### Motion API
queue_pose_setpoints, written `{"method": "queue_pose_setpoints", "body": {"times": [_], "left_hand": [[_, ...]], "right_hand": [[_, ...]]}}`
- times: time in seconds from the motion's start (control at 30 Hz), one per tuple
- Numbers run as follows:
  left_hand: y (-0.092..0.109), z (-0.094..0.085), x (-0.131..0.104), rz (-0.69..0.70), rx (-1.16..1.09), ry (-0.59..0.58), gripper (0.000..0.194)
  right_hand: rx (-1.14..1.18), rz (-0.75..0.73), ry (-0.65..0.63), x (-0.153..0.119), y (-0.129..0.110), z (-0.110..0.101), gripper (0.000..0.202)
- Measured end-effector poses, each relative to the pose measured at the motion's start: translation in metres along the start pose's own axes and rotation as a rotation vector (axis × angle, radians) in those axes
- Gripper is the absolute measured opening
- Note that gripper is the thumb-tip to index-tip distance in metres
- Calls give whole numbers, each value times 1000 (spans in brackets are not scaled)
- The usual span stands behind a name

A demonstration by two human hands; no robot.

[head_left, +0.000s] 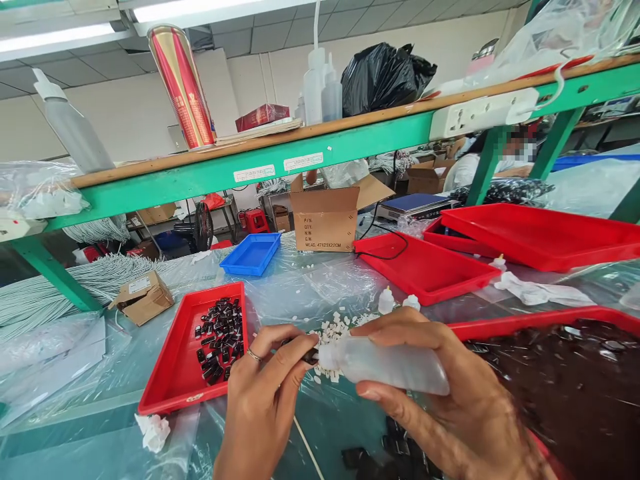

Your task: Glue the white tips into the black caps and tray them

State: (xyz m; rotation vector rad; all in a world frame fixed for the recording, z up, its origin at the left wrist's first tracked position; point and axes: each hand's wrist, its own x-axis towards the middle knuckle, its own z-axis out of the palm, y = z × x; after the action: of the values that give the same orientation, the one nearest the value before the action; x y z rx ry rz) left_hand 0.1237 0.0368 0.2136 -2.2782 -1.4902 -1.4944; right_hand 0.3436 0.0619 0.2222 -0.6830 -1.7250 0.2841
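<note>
My right hand (445,380) is wrapped round a translucent white squeeze bottle (400,365), tilted almost flat with its nozzle pointing left. A small black part (311,357) is pinched between the thumb and fingers of my left hand (270,393), and the nozzle end meets it; whether they touch is hidden. Behind the bottle, a pile of small white pieces (337,327) lies on the plastic-covered table. To the left, a red tray (170,360) holds many small black parts (220,333). More black pieces (395,447) lie below my right hand.
A large red tray (525,323) with dark brown contents stands at right. Farther back are a blue tray (250,253), a cardboard box (325,220) and stacked red trays (540,233). A green shelf (360,140) spans above. Crumpled tissue (153,432) lies front left. A person (467,170) sits beyond.
</note>
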Motion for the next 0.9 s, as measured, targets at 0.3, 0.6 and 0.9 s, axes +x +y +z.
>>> {"method": "queue_pose_setpoints", "body": {"times": [0.3, 0.6, 0.9], "left_hand": [[5, -2, 6, 41, -5, 49, 25], [7, -6, 11, 91, -33, 70, 33], [-1, -3, 9, 148, -80, 34, 26]], "right_hand": [[-65, -60, -13, -18, 3, 3, 38], [-142, -72, -54, -22, 7, 1, 45], [-21, -39, 18, -4, -6, 4, 28]]}}
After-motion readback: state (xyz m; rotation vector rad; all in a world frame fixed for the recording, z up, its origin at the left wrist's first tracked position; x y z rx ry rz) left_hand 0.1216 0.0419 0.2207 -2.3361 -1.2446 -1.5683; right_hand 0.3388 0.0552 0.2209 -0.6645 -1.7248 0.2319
